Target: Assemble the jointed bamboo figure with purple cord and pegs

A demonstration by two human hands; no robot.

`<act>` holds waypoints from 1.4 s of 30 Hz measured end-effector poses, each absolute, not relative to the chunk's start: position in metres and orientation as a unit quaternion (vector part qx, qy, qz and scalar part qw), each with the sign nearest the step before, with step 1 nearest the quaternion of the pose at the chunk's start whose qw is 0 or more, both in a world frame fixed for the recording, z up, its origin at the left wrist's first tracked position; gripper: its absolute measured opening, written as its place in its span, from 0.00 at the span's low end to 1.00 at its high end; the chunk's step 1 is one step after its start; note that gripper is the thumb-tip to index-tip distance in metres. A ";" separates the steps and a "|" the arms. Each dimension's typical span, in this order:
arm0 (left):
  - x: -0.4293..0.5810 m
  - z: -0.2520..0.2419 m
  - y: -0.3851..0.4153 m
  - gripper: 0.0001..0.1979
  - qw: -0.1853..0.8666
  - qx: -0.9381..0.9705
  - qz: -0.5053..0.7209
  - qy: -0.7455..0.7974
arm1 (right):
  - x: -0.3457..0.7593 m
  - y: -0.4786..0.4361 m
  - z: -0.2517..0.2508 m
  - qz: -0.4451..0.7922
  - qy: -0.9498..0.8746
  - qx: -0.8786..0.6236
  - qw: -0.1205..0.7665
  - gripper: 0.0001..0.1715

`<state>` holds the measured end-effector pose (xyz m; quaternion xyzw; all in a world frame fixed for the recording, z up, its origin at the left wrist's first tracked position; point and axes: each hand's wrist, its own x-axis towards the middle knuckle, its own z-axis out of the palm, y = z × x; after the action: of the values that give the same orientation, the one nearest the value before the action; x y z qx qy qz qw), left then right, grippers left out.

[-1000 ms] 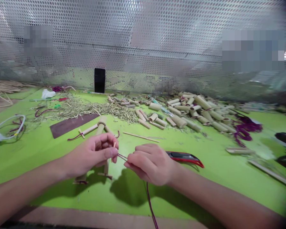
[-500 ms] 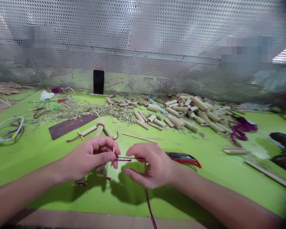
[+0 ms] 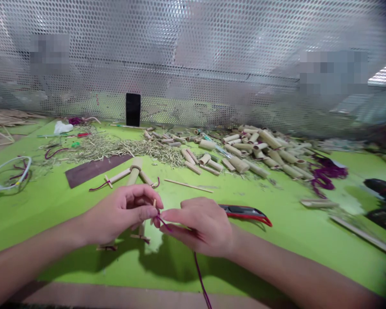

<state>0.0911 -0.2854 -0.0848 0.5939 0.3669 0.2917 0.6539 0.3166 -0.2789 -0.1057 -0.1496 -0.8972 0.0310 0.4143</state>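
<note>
One green tabletop (image 3: 173, 274) runs up to a perforated metal screen (image 3: 193, 47). From the left lie a white loop (image 3: 28, 165) and a dark strip (image 3: 96, 171); the left hand (image 3: 122, 212), partly hiding a jointed bamboo figure (image 3: 134, 175), pinches a small stick (image 3: 155, 203) with purple cord (image 3: 165, 224). Beside it, the right hand's (image 3: 204, 225) thumb and forefinger flank the cord, perhaps gripping it; I cannot tell. Rightward sit a red-edged cutter (image 3: 247, 212) and heaped bamboo tubes (image 3: 272, 141).
</note>
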 end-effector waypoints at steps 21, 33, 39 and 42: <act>0.096 -0.082 -0.291 0.16 0.591 0.595 0.324 0.438 | 0.310 -0.283 -0.112 0.089 -0.880 -0.159 0.438 0.06; 0.093 -0.085 -0.284 0.17 0.590 0.595 0.335 0.432 | 0.314 -0.277 -0.106 0.028 -0.891 -0.156 0.425 0.04; 0.093 -0.085 -0.285 0.19 0.626 0.554 0.325 0.442 | 0.309 -0.281 -0.108 0.142 -0.870 -0.216 0.419 0.04; 0.093 -0.085 -0.284 0.20 0.626 0.543 0.341 0.445 | 0.306 -0.282 -0.108 0.273 -0.811 -0.318 0.409 0.07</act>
<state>0.0933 -0.2843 -0.0845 0.5425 0.4450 0.3407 0.6257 0.3057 -0.2824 -0.1075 -0.3177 -0.8108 0.2735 0.4086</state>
